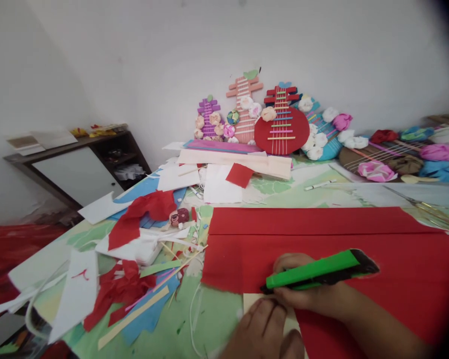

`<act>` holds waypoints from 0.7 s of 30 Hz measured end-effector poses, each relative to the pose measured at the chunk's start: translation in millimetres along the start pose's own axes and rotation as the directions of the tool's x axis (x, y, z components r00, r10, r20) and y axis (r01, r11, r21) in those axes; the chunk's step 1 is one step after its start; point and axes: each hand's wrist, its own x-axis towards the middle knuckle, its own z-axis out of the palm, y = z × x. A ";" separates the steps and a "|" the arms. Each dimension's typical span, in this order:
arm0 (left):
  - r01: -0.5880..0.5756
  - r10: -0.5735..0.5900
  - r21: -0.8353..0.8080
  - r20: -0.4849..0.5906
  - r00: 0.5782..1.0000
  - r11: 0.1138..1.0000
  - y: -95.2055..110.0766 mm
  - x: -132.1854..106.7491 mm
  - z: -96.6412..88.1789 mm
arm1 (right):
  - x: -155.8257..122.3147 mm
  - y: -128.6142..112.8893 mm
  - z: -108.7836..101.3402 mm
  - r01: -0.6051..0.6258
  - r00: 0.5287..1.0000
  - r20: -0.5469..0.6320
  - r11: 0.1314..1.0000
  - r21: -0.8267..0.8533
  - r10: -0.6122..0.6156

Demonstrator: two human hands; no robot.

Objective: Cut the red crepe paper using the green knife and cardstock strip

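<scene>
My right hand (314,296) is closed round a green and black utility knife (314,269). Its dark front end points left and meets the lower edge of a large red paper sheet (224,259); the blade itself is too small to make out. Beside it, my left hand (260,329) lies over a cream piece of card or paper (250,299), its fingers pressing down. The cream piece sits along the red sheet's edge and is mostly hidden by that hand. A fold line crosses the upper part of the red sheet.
Red, white and blue paper scraps (123,284) are heaped at the left. Scissors (426,204) lie at the far right. Decorated paper lutes (282,122) lean against the wall, and a white pen (320,185) lies before them. A cabinet (78,174) stands left of the table.
</scene>
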 end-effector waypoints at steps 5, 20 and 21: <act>-0.014 0.014 0.022 0.000 1.000 1.000 -0.8 3.3 -1.5 | -0.9 3.9 0.8 0.040 0.999 0.008 0.999 -0.018 -0.040; -0.011 0.009 0.060 0.033 0.999 0.998 2.5 -15.6 10.5 | -1.2 1.5 0.4 0.003 1.000 -0.010 1.000 0.029 -0.002; 0.009 -0.009 0.057 0.004 1.000 0.998 3.5 -14.8 11.8 | -1.4 1.4 0.2 -0.010 1.000 -0.016 0.999 0.037 0.011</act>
